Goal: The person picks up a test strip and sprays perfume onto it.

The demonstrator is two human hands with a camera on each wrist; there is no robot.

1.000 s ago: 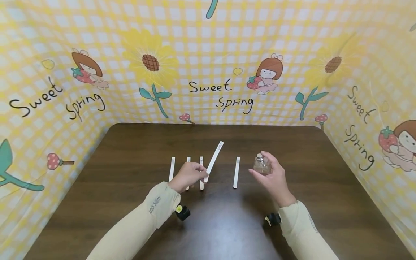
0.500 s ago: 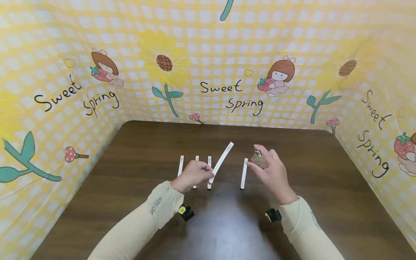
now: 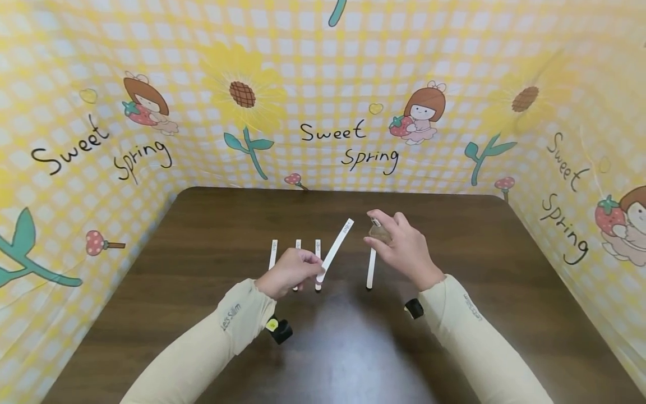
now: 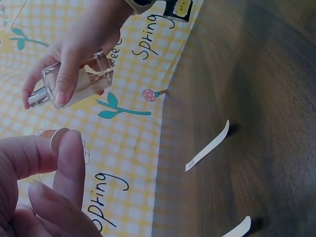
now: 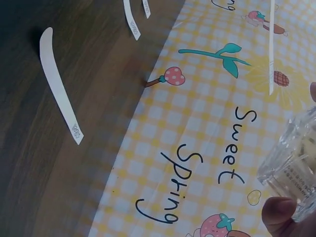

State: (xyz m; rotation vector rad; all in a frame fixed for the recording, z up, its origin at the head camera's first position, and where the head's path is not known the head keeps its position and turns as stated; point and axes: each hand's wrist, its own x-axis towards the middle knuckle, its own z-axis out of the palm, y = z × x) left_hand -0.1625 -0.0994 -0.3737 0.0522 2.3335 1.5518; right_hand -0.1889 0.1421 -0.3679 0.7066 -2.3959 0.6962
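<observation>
Left grip [image 3: 291, 271] pinching a strip [image 3: 335, 248], tip toward 1 o'clock (head view), above the worktop [image 3: 484, 241]; right grip [image 3: 405, 247] closed round a bottle [image 3: 379, 232] at the strip's 2 o'clock. Apparent step: aligning the two; next move should call for steadiness.

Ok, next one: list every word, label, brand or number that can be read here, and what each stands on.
"Sweet Spring", repeated: patterned cloth.
"Let's" seemingly, rest unclear: left sleeve and right sleeve.
Print near the ends of the paper strips: too small to read.
Label on the glass bottle: too blurred to read.
Yellow sticker at the right wrist: marks unreadable.
</observation>
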